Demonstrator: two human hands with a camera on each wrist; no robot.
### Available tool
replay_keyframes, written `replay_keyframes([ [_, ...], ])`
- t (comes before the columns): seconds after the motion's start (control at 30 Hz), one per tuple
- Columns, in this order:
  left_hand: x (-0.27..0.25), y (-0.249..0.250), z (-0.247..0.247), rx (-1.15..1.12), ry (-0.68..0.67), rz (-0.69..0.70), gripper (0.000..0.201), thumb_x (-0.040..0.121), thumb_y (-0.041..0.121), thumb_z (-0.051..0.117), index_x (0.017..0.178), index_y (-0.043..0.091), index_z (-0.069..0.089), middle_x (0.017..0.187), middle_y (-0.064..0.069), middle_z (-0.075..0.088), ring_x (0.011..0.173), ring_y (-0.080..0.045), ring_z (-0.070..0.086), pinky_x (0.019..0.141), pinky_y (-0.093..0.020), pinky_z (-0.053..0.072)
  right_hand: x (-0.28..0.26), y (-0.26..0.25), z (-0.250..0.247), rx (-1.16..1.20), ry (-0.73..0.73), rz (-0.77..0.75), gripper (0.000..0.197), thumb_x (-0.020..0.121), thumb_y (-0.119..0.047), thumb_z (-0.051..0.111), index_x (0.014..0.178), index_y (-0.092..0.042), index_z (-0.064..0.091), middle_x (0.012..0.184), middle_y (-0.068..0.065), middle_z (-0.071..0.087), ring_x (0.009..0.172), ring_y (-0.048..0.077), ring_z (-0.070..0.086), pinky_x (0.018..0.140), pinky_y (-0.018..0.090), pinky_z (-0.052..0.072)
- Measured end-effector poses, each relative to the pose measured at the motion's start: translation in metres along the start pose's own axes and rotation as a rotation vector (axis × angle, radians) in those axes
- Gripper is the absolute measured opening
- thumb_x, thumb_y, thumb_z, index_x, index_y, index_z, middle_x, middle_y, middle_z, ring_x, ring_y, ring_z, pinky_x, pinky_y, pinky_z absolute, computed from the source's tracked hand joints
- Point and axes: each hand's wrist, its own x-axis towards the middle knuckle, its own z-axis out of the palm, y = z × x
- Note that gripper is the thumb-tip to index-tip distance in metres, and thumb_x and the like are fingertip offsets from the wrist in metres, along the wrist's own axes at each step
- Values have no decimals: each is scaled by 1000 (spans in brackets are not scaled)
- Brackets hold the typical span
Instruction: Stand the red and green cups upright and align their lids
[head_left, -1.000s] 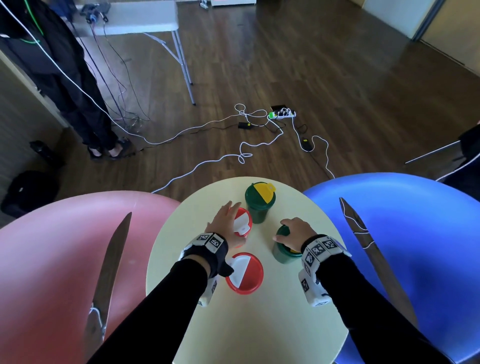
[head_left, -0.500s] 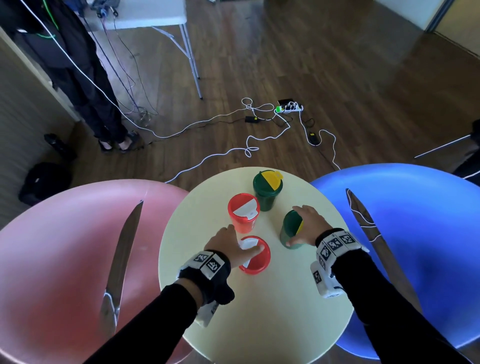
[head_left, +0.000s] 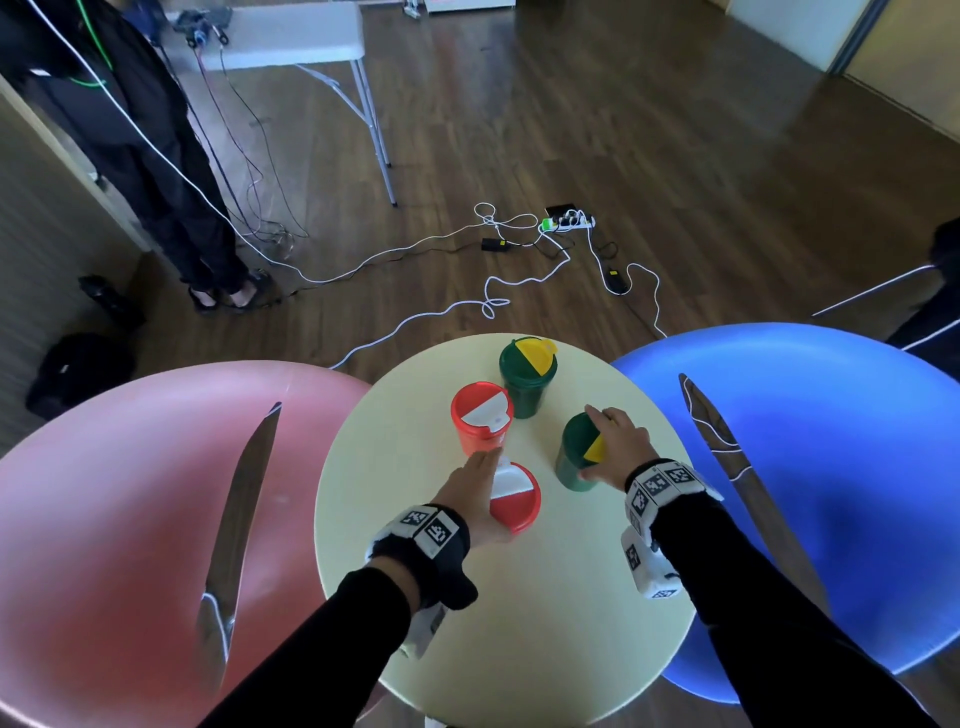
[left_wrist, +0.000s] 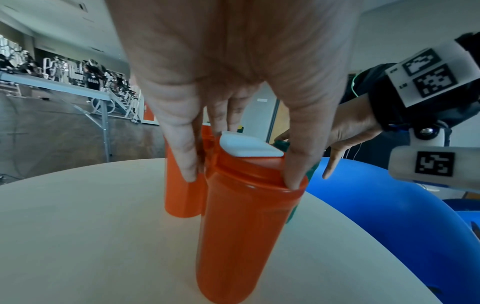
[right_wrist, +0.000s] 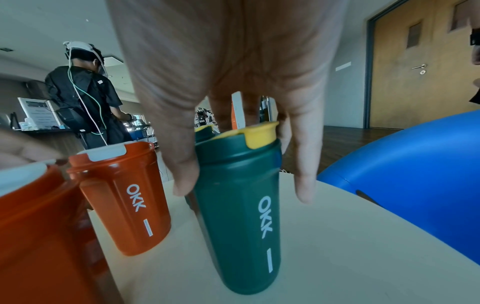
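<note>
Two red cups with white lid flaps and two green cups with yellow flaps stand upright on the round cream table (head_left: 519, 623). My left hand (head_left: 478, 493) grips the lid rim of the near red cup (head_left: 517, 506) (left_wrist: 241, 216) from above, thumb and fingers down its sides. The far red cup (head_left: 480, 423) (right_wrist: 124, 195) stands just behind it. From above, my right hand (head_left: 615, 447) holds the near green cup (head_left: 574, 457) (right_wrist: 239, 216) at its lid. The far green cup (head_left: 527, 374) stands untouched at the back.
A pink chair (head_left: 130, 519) flanks the table on the left and a blue chair (head_left: 831, 467) on the right. White cables and a power strip (head_left: 566, 223) lie on the wooden floor beyond. A person in black (head_left: 130, 130) stands by a folding table (head_left: 280, 41) at far left.
My left hand left the far red cup, came back to the near red cup and now grips its lid. My right hand stays on the near green cup, whose yellow flap now shows.
</note>
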Motion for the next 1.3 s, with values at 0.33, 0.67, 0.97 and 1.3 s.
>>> replay_keyframes([
  [0.33, 1, -4, 5, -25, -1, -2, 106, 65, 29, 80, 147, 26, 12, 146, -1, 28, 134, -22, 32, 111, -39, 31, -3, 1, 2, 32, 18, -19, 101, 69, -30, 78, 148, -25, 16, 150, 5, 21, 129, 36, 35, 105, 38, 33],
  [0.67, -1, -1, 10, -30, -1, -14, 107, 67, 29, 78, 147, 30, 8, 148, 2, 24, 136, -19, 30, 110, -39, 33, -5, 0, 3, 46, 26, -38, 103, 66, -18, 81, 147, -23, 18, 150, 6, 20, 128, 37, 38, 103, 40, 38],
  [0.97, -1, -1, 13, -27, 32, -10, 105, 67, 28, 79, 147, 29, 11, 146, 3, 28, 134, -20, 33, 109, -40, 34, -18, -1, 6, 112, 3, -62, 99, 58, -15, 83, 142, -22, 32, 138, 5, 35, 124, 32, 42, 100, 38, 43],
  [1.3, -6, -1, 13, -70, 48, -12, 105, 62, 29, 81, 144, 35, 16, 141, 4, 30, 127, -23, 41, 103, -38, 40, -50, -5, 31, 107, 0, -99, 97, 56, -22, 83, 140, -26, 34, 136, 1, 34, 116, 33, 44, 94, 35, 45],
])
